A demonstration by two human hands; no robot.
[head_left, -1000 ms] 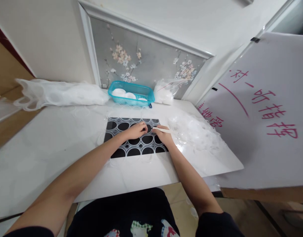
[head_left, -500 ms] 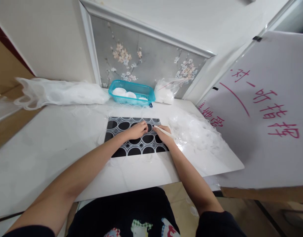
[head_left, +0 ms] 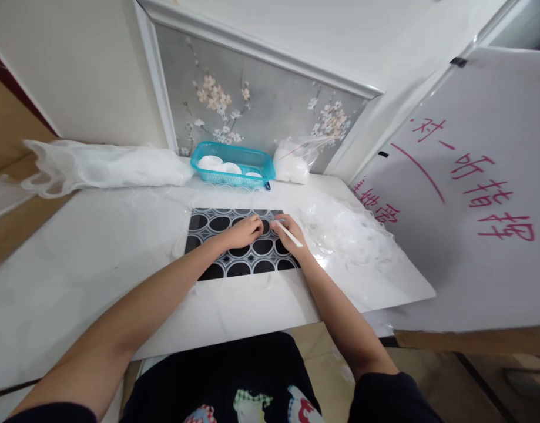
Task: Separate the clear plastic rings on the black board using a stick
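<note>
A black mat (head_left: 217,245) printed with grey-rimmed ovals lies on the white table (head_left: 97,258). My left hand (head_left: 243,230) rests on the mat with fingers curled and pressed down near its upper middle; whether anything lies under them I cannot make out. My right hand (head_left: 291,235) sits just to the right, pinching a thin white stick (head_left: 289,233) whose tip points at the spot by my left fingertips.
A teal basket (head_left: 232,166) with white round pieces stands at the back. A clear bag of white bits (head_left: 294,161) is beside it. Crumpled clear plastic (head_left: 353,241) lies right of the mat, white netting (head_left: 102,167) at the back left. A white board with red writing (head_left: 468,194) leans at the right.
The stick in my right hand has swung from lying nearly flat to slanting down to the right. Both hands stay over the same spot on the mat.
</note>
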